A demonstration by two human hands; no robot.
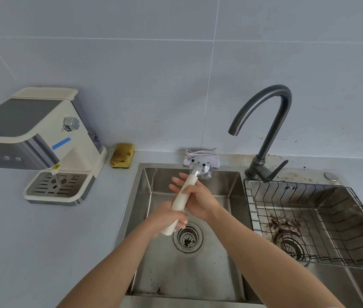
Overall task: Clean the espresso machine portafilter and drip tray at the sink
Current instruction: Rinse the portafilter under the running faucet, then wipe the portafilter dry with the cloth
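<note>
The person is holding the portafilter (178, 202) above the sink (187, 276), head toward 12 o'clock, left hand (168, 217) gripping the handle's low end, right hand (198, 196) pinching higher, so 1 loosening grip is probably risking a drop onto steel.

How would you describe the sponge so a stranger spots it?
Find the espresso machine left of the sink. Against the wall between them lies the sponge, a stained yellow block with a dark underside, unlike the pale cloth further right.
</note>
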